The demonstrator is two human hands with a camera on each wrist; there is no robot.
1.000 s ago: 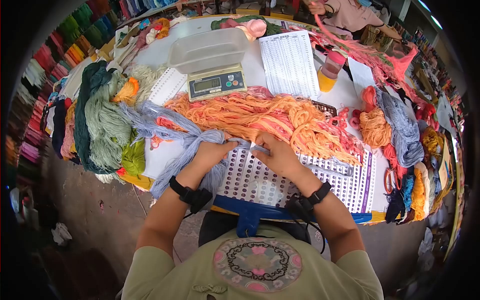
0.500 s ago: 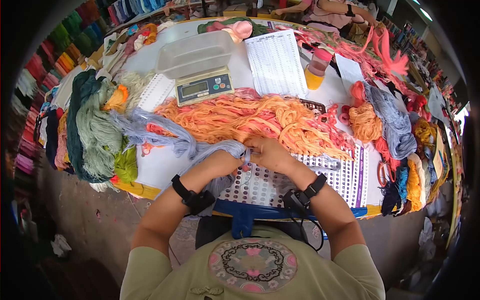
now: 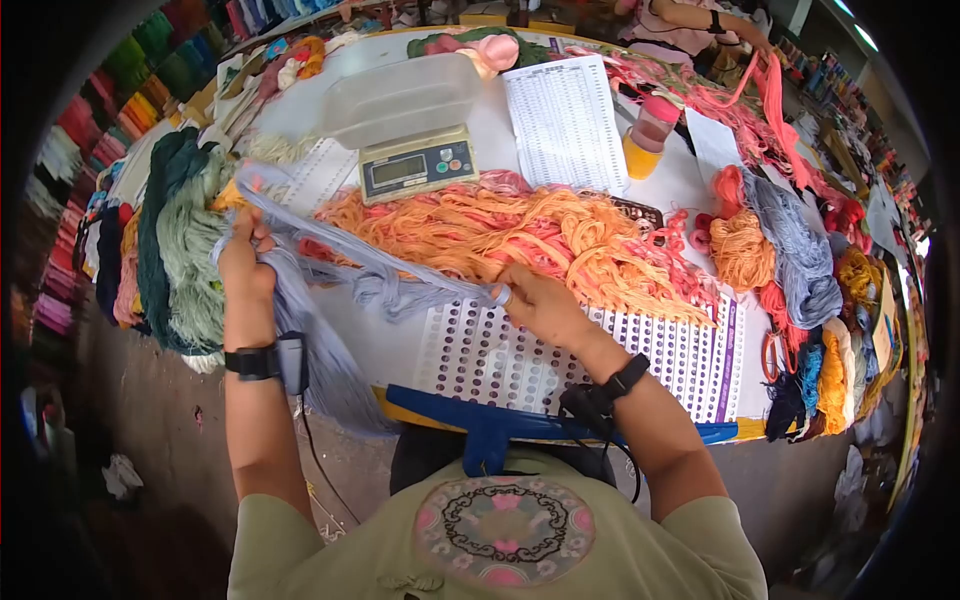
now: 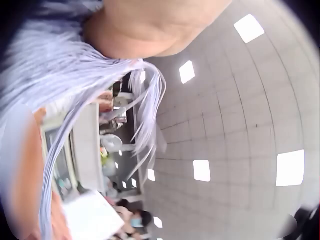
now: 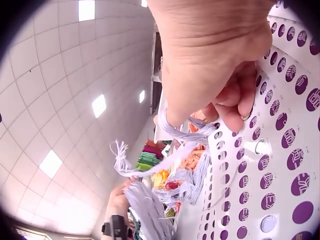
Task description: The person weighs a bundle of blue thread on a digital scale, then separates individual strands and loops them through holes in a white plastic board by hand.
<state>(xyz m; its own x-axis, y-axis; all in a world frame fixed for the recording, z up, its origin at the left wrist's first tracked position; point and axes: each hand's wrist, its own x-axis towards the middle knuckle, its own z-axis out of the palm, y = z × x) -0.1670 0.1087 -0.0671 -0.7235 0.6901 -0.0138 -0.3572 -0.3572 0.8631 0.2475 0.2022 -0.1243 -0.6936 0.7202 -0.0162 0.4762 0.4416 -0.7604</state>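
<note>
Pale blue yarn [image 3: 325, 355] stretches between your hands, over the near left part of the tabletop [image 3: 300, 105], and some of it hangs past the edge. Your left hand [image 3: 246, 265] grips the bunch, and your right hand [image 3: 545, 308] pinches one end, with a loop by the thumb. To do this well, I'd pull softly and evenly so the threads lie straight and don't knot. Lift them a little, too, or they may snag on the orange and pink heap [image 3: 520, 228]. Now count: at least two blue bunches, yours and another bunch [image 3: 800, 245] far right; one heap; one scale [image 3: 410, 172]; one clear tray [image 3: 400, 105] on it; one jar [image 3: 652, 137]; one sheet of tiny print [image 3: 565, 120]. How many dotted cards [image 3: 480, 360] there are, I can't tell.
</note>
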